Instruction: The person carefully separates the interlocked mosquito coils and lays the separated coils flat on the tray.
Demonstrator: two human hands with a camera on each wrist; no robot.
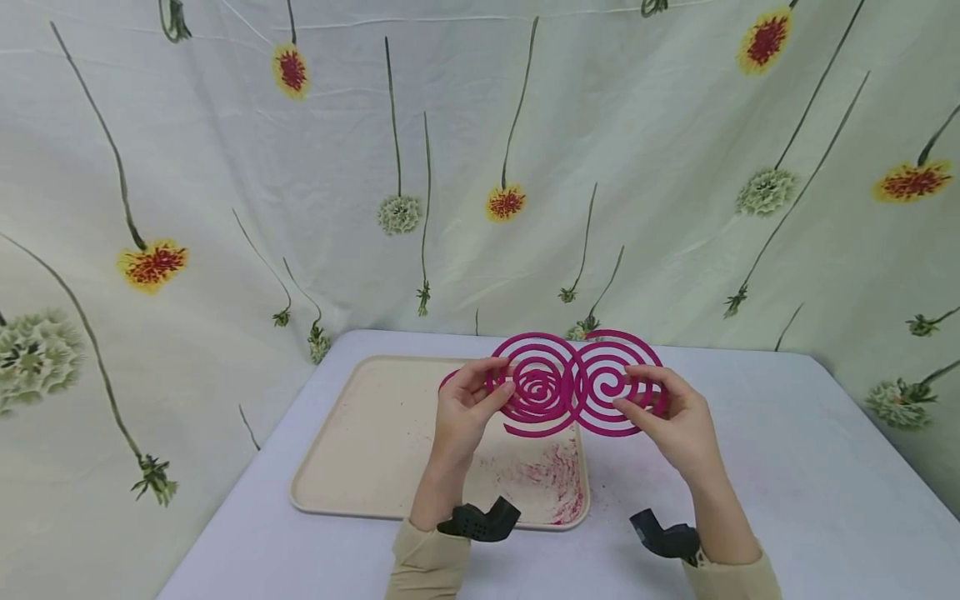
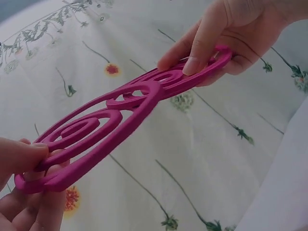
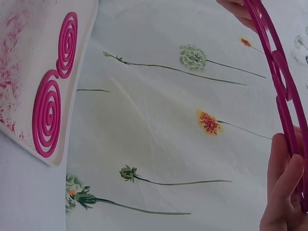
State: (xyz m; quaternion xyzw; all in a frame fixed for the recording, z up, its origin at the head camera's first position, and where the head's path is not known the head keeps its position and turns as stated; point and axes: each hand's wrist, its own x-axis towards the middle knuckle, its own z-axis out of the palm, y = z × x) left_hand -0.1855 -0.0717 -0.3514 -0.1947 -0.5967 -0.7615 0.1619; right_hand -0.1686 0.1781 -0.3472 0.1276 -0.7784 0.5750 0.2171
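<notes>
A magenta mosquito coil and a second one are held up side by side in the head view, overlapping at their inner edges. My left hand pinches the left coil's outer rings between thumb and fingers. At the far right side, my right hand pinches the other coil the same way. In the left wrist view the joined coils span tilted between both hands. Two more spiral coils lie on the tray in the right wrist view, partly hidden behind the held ones in the head view.
The beige tray rests on a white-covered table, with magenta crumbs and dust at its right corner. A flower-printed cloth hangs behind the table. Black wrist cameras sit on both wrists.
</notes>
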